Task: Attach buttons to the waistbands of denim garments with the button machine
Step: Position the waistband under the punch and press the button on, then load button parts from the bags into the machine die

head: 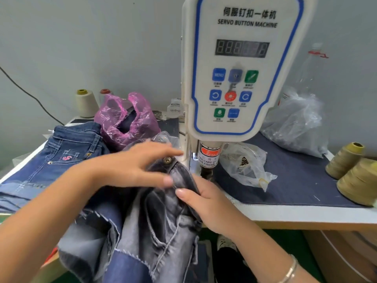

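The left hand (140, 166), fingers extended, presses the grey denim garment (155, 217) beside its brass button (167, 159) while the right hand (204, 205) pinches the waistband (183, 176) left of the button machine (240, 68), so fingers should stay clear of the punch head (209, 156).

Button machine (240, 78) upright mid-table, clear bags (244, 166) crowding just right of it, pink bag (126, 119) left — open denim-covered tabletop (295, 186) further right, before thread cones (355, 174).
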The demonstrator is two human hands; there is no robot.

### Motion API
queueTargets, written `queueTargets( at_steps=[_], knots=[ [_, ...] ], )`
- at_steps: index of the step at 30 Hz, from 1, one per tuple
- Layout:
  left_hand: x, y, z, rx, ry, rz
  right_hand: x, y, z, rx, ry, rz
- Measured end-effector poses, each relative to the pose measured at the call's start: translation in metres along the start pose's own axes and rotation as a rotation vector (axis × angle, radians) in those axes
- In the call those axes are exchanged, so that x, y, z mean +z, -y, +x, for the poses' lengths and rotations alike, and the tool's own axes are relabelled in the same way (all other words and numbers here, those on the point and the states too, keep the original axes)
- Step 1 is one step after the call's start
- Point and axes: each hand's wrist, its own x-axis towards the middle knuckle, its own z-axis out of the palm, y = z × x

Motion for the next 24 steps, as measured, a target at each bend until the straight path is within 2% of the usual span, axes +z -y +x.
queueTargets(
  at_steps=[2,5,8,11,13,15,19,21,24],
  knots=[
    [0.010,-0.003,0.001,-0.004,0.105,0.027,0.007,0.007,0.011,-0.011,-0.024,0.006],
    [0.007,0.007,-0.003,-0.040,0.040,-0.143,0.015,0.011,0.022,-0.060,-0.086,0.035],
    [-0.005,0.026,-0.021,-0.023,-0.241,-0.426,0.023,0.010,0.021,-0.107,-0.165,0.195],
    [-0.037,0.062,-0.043,-0.133,-0.638,-0.640,0.041,0.000,0.012,-0.097,-0.094,0.082],
    [-0.067,0.098,-0.058,-0.253,-0.794,-0.540,0.057,-0.001,0.008,-0.052,0.057,0.017],
    [-0.094,0.127,-0.069,-0.439,-0.838,-0.334,0.070,0.001,0.011,-0.020,0.187,-0.036],
    [-0.107,0.137,-0.068,-0.727,-0.897,0.207,0.101,-0.001,0.037,-0.104,0.278,-0.325],
    [-0.094,0.116,-0.056,-0.716,-0.873,0.345,0.119,-0.010,0.053,-0.145,0.294,-0.558],
    [-0.059,0.074,-0.028,-0.441,-0.742,0.367,0.131,-0.027,0.070,-0.121,0.321,-0.741]
  ],
)
